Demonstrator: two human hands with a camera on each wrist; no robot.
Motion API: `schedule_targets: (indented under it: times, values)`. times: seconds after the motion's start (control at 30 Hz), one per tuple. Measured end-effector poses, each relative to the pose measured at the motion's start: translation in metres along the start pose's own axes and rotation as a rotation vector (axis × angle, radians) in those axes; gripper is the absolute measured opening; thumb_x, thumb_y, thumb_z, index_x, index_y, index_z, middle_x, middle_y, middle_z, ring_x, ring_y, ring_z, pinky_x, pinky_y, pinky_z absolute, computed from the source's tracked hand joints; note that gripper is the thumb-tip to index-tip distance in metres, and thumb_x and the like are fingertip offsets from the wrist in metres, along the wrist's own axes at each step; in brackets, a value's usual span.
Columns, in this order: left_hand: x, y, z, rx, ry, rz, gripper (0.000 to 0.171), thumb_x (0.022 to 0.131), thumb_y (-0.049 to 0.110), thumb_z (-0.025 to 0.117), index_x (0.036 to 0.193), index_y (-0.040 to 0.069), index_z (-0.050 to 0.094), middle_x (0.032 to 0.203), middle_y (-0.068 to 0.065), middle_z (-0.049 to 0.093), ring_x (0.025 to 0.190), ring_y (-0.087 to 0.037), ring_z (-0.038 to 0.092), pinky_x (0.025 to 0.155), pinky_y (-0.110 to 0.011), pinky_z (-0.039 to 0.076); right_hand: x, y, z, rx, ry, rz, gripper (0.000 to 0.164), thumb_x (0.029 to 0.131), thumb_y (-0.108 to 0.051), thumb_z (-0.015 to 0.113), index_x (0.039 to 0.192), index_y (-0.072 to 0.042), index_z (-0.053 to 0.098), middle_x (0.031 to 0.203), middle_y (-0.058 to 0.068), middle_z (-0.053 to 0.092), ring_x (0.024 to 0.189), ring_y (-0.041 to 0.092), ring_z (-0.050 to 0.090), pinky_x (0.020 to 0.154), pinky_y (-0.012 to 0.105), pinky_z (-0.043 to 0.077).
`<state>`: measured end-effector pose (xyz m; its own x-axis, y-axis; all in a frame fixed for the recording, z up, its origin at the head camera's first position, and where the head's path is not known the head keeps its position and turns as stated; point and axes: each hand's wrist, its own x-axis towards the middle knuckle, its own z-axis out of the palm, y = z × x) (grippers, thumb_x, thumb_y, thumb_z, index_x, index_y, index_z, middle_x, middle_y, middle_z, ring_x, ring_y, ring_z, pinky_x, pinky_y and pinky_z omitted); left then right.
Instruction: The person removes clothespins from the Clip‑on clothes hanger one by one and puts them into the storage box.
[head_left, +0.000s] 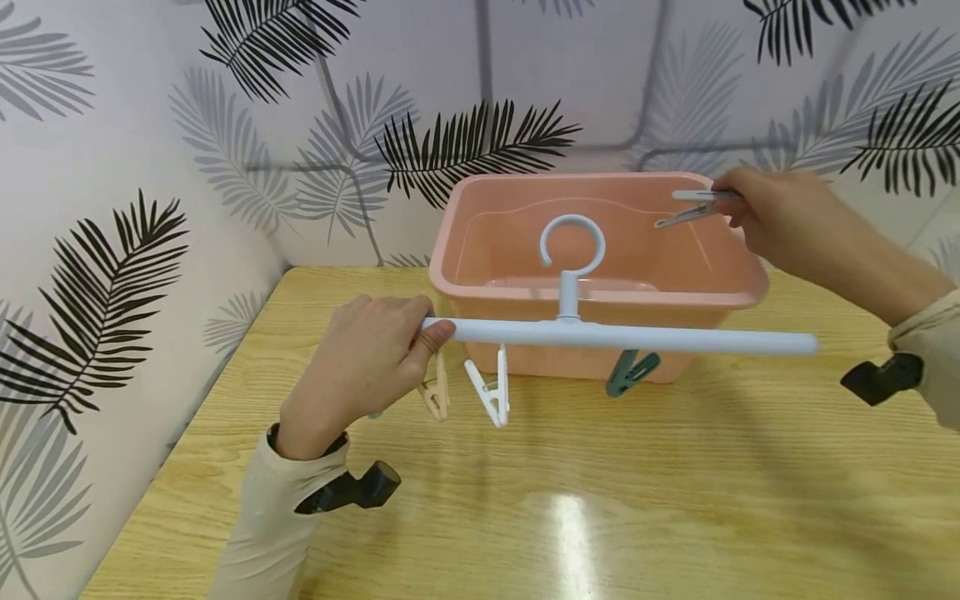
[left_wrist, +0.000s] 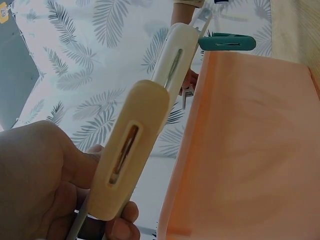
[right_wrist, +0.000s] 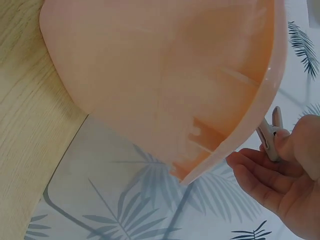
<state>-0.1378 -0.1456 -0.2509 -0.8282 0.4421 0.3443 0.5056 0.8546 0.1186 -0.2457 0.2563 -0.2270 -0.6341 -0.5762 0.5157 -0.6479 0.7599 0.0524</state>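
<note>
Left hand (head_left: 363,354), one: back upward, forearm rising from lower left, fingers and thumb clamped round the left end of the hanger (head_left: 675,339). Right hand (head_left: 787,221), one: reached forward at the right rear corner of the basin (head_left: 495,292), thumb and fingertips pinching a grey clip (head_left: 701,196); whether I touch the rim, I cannot tell.

Hanger, one: pale, straight bar with one open-ring hook on a short stem at its middle; runs out rightward from my left hand, about level, crossing before the near side of the basin, hook uppermost.

Grey clip, one: at my right fingertips, its two arms spread in a V and pointing left, over the basin's opening in the head view.

Clips below the bar, three plainly seen: one beige clip (left_wrist: 141,145), just beside my left fingers; one white clip (head_left: 502,396), next to the right, near; one dark green clip (left_wrist: 227,39), well apart, past the hook stem. A small bluish tip shows under my left hand; too hidden to identify.

Basin, one: pink, upright on the bench (head_left: 675,500), beyond the bar and between my hands.
</note>
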Motion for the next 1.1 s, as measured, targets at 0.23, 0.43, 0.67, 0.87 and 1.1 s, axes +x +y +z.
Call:
schedule_targets:
  times: [0.23,0.43,0.67,0.87,1.1]
  values:
    - [-0.001,-0.001,-0.001,-0.005,0.002,-0.005,0.035,0.099,0.029,0.052,0.067,0.015,0.046,0.055,0.005,0.036,0.045,-0.013,0.034,0.042,-0.028,0.027,0.01,0.002,0.008,0.033,-0.093,0.025,0.02,0.084,0.011,0.059,0.102,0.002,0.058,0.08,0.015,0.065,0.062,0.027,0.057,0.056,0.041,0.042]
    - [-0.001,-0.003,-0.002,-0.004,0.009,-0.004,0.036,0.099,0.029,0.052,0.066,0.015,0.046,0.054,0.005,0.037,0.045,-0.014,0.034,0.042,-0.028,0.027,0.02,0.0,0.018,0.012,-0.202,0.07,0.009,0.09,0.0,0.061,0.099,-0.002,0.06,0.072,0.01,0.063,0.057,0.024,0.053,0.054,0.039,0.042]
    - [-0.002,-0.005,-0.005,0.0,0.005,-0.016,0.035,0.099,0.028,0.051,0.067,0.014,0.046,0.054,0.005,0.037,0.045,-0.014,0.036,0.042,-0.029,0.028,0.028,-0.007,0.034,0.006,-0.331,0.061,0.005,0.091,0.0,0.058,0.095,-0.003,0.057,0.072,0.011,0.06,0.053,0.023,0.049,0.05,0.037,0.039]
    - [-0.004,-0.006,-0.006,0.003,0.004,-0.016,0.035,0.099,0.028,0.05,0.067,0.015,0.046,0.054,0.005,0.037,0.045,-0.014,0.036,0.042,-0.028,0.028,0.03,-0.01,0.046,0.043,-0.353,0.031,0.005,0.09,0.001,0.06,0.092,-0.003,0.059,0.076,0.008,0.061,0.058,0.021,0.051,0.051,0.036,0.041]
    - [-0.004,-0.008,-0.005,0.01,0.025,-0.006,0.036,0.099,0.028,0.051,0.066,0.014,0.045,0.055,0.004,0.036,0.045,-0.015,0.036,0.043,-0.029,0.028,0.028,-0.009,0.054,0.047,-0.294,-0.064,0.011,0.084,0.003,0.066,0.085,-0.005,0.059,0.07,0.006,0.063,0.059,0.022,0.056,0.057,0.039,0.047]
